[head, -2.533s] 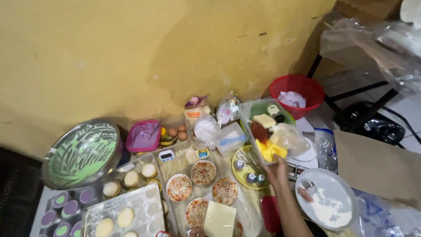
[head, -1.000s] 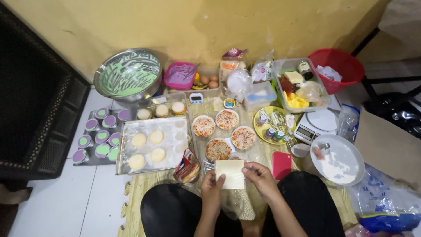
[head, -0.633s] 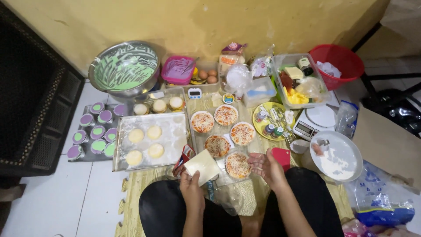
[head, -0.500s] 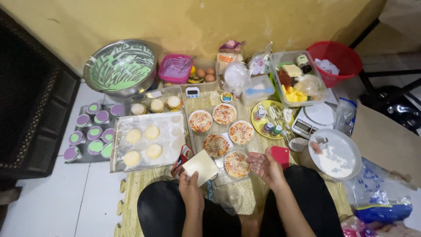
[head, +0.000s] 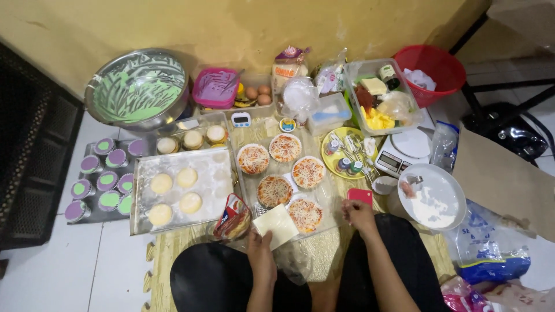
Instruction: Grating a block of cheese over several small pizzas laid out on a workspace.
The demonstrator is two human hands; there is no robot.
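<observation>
Five small pizzas (head: 274,190) are laid on a clear tray (head: 330,222), and four dough rounds (head: 161,183) on a metal tray (head: 141,222). A pale cheese slice (head: 277,226) is pinched by the left hand (head: 261,254); the right hand (head: 358,212) is curled beside a red lid (head: 360,196).

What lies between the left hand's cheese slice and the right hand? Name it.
In the head view, one small topped pizza lies between the pale cheese slice in the left hand and the right hand.

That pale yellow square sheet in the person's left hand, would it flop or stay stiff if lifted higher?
The pale yellow sheet probably bends somewhat: it looks thin and flat, held at one corner by the left hand. It seems light, since that single grip keeps it up. It may tear or crease if pushed against the small pizzas beside it.
</observation>
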